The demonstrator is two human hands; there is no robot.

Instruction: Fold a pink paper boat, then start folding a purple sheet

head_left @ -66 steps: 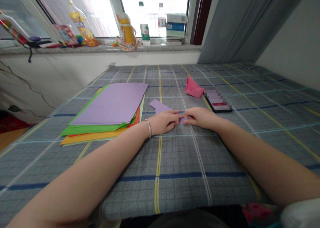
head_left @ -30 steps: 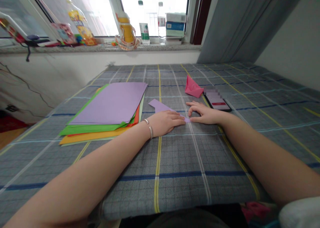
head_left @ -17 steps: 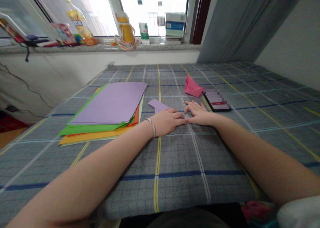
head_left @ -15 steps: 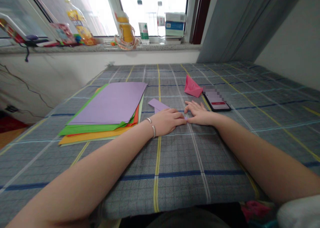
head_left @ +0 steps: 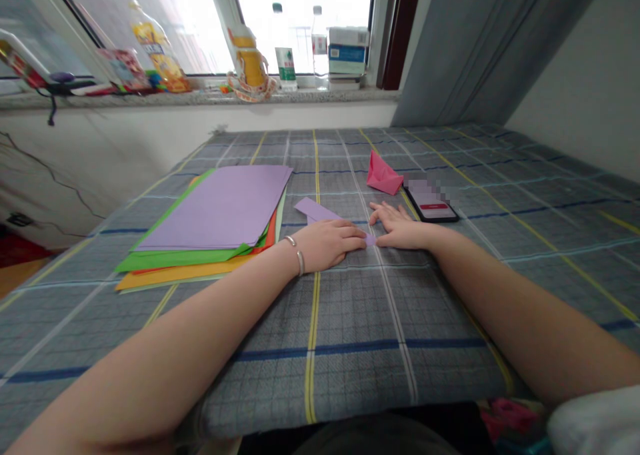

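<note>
A folded strip of purple paper (head_left: 317, 209) lies on the checked cloth, mostly covered by my left hand (head_left: 334, 243). That hand rests flat on it with fingers stretched to the right, a silver bangle at the wrist. A small purple corner of the paper shows past the fingertips. Just right of that corner is my right hand (head_left: 400, 227), palm down with its fingers spread; its thumb is at or near the paper's tip. Beyond the right hand stand a folded pink paper shape (head_left: 384, 174) and a black-edged phone (head_left: 434, 208) with its screen lit.
To the left lies a stack of coloured sheets, a purple sheet (head_left: 215, 205) on top and green, orange and yellow beneath. Bottles, a yellow cup (head_left: 251, 62) and a blue-and-white box (head_left: 347, 52) stand on the windowsill. A grey curtain (head_left: 465, 42) hangs at right.
My left hand has slid slightly left along the purple paper, baring more of its right corner. The right hand stays nearly where it was. The whole view has shifted a little.
</note>
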